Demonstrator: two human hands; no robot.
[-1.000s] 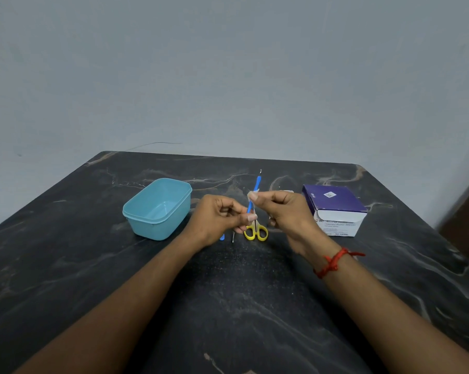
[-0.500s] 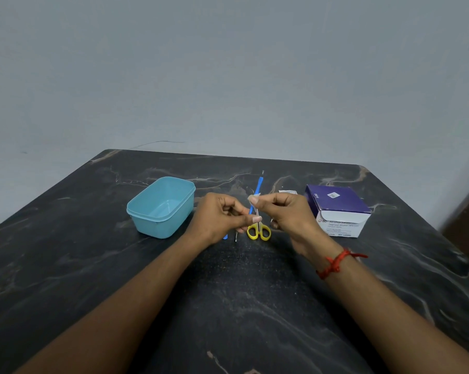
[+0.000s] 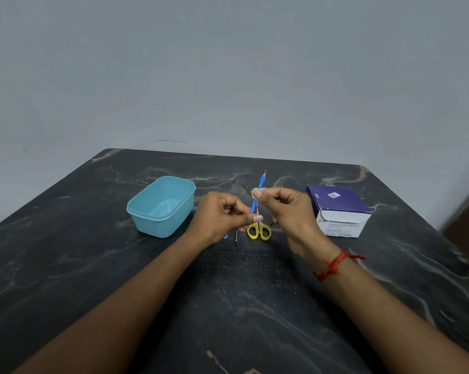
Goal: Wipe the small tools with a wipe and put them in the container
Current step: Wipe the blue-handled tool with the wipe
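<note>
Surface: dark marbled table (image 3: 241, 306).
Left hand (image 3: 222, 215): pinches blue tool (image 3: 255, 199) low.
Right hand (image 3: 284, 205): pinches wipe (image 3: 255, 190) around tool.
Container (image 3: 161, 207): left, well apart from box (image 3: 340, 209).

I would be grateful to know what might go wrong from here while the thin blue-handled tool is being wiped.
The thin blue-handled tool ends in a fine metal tip beyond the small white wipe pinched by the right hand; wiping onward might prick a finger or tear the wipe. The left hand pinches only its lower end, so a slip could drop it onto the yellow-handled scissors below.
</note>
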